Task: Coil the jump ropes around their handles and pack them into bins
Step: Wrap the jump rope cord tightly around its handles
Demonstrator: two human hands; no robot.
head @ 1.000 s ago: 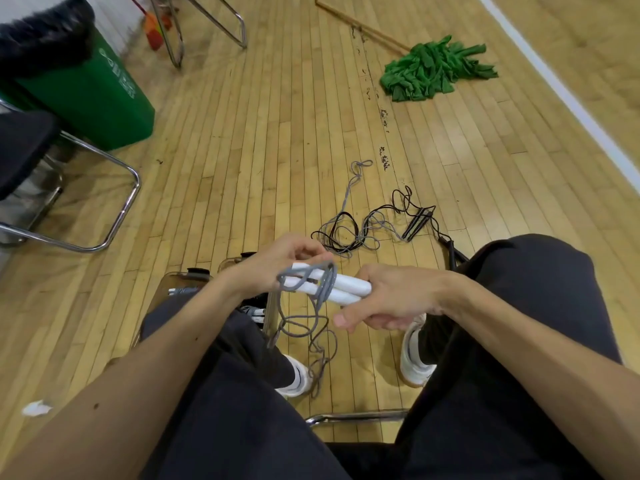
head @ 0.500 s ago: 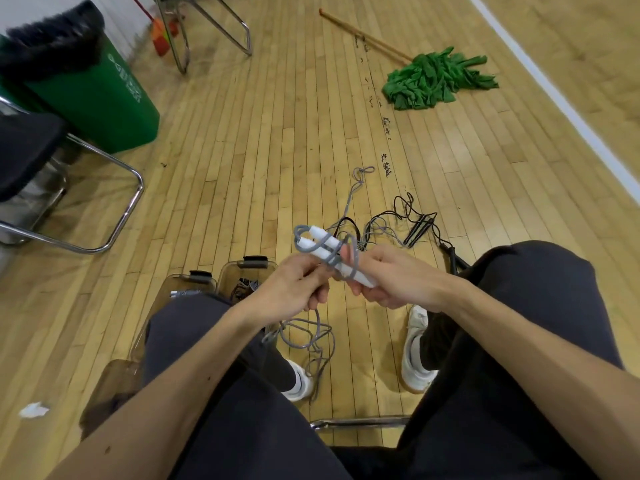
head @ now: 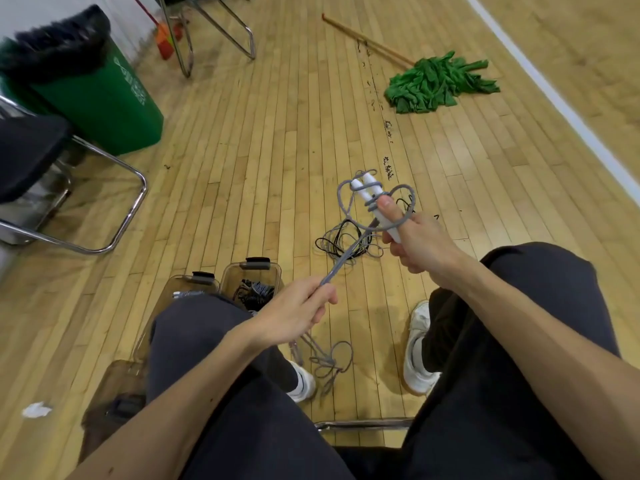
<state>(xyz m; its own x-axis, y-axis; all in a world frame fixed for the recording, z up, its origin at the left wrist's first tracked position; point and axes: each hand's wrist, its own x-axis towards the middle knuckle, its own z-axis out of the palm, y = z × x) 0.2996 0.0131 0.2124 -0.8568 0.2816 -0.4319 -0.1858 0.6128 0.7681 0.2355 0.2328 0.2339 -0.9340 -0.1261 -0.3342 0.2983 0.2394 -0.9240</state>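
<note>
My right hand (head: pixel 417 242) grips two white jump-rope handles (head: pixel 366 192), which point up and away, thumb pressed on the grey rope wound around them. A loose grey loop (head: pixel 346 209) hangs off the handles. My left hand (head: pixel 298 311) pinches the grey rope (head: pixel 341 261) taut below them; the rope's slack (head: pixel 329 363) lies on the floor between my shoes. A tangle of black and grey ropes (head: pixel 346 242) lies on the floor ahead. Two clear bins (head: pixel 254 271) stand by my left knee, one holding coiled ropes.
A green trash bin (head: pixel 100 95) with a black liner and a metal-framed chair (head: pixel 86 202) are at the left. A green mop (head: pixel 433 83) lies far ahead. A third clear bin (head: pixel 117 386) sits near my left thigh. A paper scrap (head: pixel 36 409) lies at lower left.
My right hand lifted the handles up and away and tilted them upright. My left hand slid down the rope toward me, pulling it taut.
</note>
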